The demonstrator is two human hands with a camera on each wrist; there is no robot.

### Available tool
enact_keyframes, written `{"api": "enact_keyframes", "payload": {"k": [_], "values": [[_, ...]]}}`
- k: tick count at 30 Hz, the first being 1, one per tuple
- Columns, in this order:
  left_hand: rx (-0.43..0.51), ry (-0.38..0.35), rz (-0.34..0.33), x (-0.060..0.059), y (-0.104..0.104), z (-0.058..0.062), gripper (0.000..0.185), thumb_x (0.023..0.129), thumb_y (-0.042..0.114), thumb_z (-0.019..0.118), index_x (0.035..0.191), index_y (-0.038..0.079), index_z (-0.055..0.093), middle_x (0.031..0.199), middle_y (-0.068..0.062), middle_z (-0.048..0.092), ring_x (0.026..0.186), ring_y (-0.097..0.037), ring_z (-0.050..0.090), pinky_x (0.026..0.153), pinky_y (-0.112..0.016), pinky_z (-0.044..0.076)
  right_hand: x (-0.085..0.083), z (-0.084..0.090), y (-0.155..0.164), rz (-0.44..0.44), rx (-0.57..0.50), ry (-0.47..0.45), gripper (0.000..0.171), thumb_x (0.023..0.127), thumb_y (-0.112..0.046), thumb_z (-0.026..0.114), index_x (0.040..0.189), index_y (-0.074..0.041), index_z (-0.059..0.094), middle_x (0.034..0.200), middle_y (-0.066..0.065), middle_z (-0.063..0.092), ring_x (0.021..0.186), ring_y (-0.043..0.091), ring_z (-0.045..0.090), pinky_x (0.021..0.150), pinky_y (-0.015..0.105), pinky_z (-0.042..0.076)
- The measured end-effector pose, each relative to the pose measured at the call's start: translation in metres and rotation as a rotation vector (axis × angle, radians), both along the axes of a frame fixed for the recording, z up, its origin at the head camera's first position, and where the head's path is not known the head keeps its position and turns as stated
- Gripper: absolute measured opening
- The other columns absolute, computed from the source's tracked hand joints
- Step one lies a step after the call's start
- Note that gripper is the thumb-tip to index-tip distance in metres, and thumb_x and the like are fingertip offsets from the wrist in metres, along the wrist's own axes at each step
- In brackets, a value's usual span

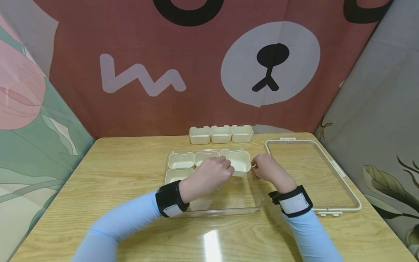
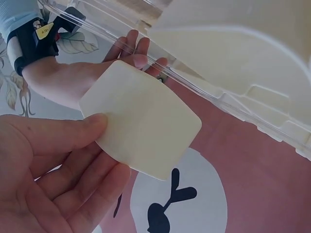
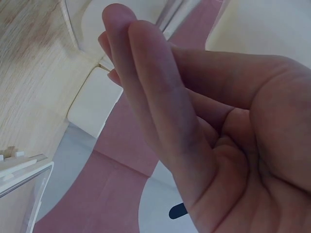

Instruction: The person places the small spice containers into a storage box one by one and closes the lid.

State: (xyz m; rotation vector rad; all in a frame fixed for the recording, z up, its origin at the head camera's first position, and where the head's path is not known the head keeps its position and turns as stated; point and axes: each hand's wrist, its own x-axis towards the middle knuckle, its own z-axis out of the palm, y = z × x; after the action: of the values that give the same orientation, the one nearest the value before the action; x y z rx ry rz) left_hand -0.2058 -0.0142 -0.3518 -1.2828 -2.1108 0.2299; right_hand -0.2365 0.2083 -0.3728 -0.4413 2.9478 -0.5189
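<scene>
Between thumb and fingertips, my left hand [image 1: 209,174] pinches a small cream plastic bin [image 1: 238,162] by its left side, over the back right part of a clear tray [image 1: 226,211]. In the left wrist view, the flat underside of the bin [image 2: 141,119] faces the camera. My right hand [image 1: 270,169] is beside the bin's right end at the tray's right side. Its fingers [image 3: 155,73] are nearly straight and close together in the right wrist view, with nothing visible gripped. Other cream bins [image 1: 181,160] sit in the tray's left part, partly hidden by my left hand.
Three more cream bins [image 1: 220,134] stand in a row at the table's back, against a printed cloth. To the right lies a clear lid with a white rim [image 1: 338,169]. Bare wooden table [image 1: 131,160] lies left of the tray.
</scene>
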Motion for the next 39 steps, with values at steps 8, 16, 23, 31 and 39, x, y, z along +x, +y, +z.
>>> {"api": "enact_keyframes", "payload": {"k": [8, 16, 23, 31, 39], "values": [[-0.021, 0.013, 0.006, 0.004, 0.004, -0.001, 0.021, 0.075, -0.003, 0.059, 0.068, 0.017, 0.062, 0.062, 0.006, 0.053, 0.058, -0.010, 0.047, 0.047, -0.018, 0.038, -0.001, -0.001, 0.000, -0.007, -0.007, 0.007, 0.014, 0.086, -0.002, 0.057, 0.086, 0.002, 0.070, 0.062, 0.007, 0.068, 0.052, 0.010, 0.061, 0.053, 0.025, 0.048], [-0.024, 0.020, 0.001, 0.005, 0.008, -0.007, 0.023, 0.076, -0.002, 0.058, 0.065, 0.018, 0.062, 0.061, 0.007, 0.053, 0.059, -0.009, 0.049, 0.047, -0.018, 0.040, -0.002, -0.001, 0.001, -0.015, -0.026, 0.005, 0.013, 0.084, -0.001, 0.058, 0.085, 0.003, 0.070, 0.066, 0.009, 0.068, 0.054, 0.011, 0.063, 0.052, 0.024, 0.050], [-0.040, 0.024, -0.001, 0.006, 0.012, -0.010, 0.023, 0.076, -0.001, 0.058, 0.064, 0.019, 0.062, 0.060, 0.008, 0.052, 0.057, -0.008, 0.049, 0.045, -0.018, 0.039, -0.003, -0.002, 0.003, 0.003, -0.003, 0.038, 0.008, 0.075, 0.002, 0.063, 0.077, -0.002, 0.069, 0.064, 0.004, 0.065, 0.054, 0.010, 0.056, 0.051, 0.023, 0.045], [-0.084, 0.007, 0.002, 0.008, 0.013, -0.013, 0.022, 0.076, 0.000, 0.059, 0.066, 0.020, 0.063, 0.061, 0.007, 0.055, 0.057, -0.009, 0.049, 0.046, -0.018, 0.039, -0.002, -0.001, 0.004, 0.013, -0.078, -0.002, 0.014, 0.079, 0.002, 0.058, 0.082, -0.001, 0.072, 0.066, 0.006, 0.068, 0.055, 0.013, 0.061, 0.051, 0.023, 0.046], [-0.110, -0.017, 0.007, 0.009, 0.015, -0.017, 0.021, 0.075, 0.000, 0.059, 0.068, 0.020, 0.064, 0.063, 0.007, 0.056, 0.058, -0.010, 0.051, 0.046, -0.020, 0.041, -0.001, 0.000, 0.005, -0.006, -0.100, -0.061, 0.019, 0.082, 0.002, 0.055, 0.090, 0.002, 0.071, 0.074, 0.012, 0.070, 0.061, 0.018, 0.066, 0.054, 0.024, 0.048]]}}
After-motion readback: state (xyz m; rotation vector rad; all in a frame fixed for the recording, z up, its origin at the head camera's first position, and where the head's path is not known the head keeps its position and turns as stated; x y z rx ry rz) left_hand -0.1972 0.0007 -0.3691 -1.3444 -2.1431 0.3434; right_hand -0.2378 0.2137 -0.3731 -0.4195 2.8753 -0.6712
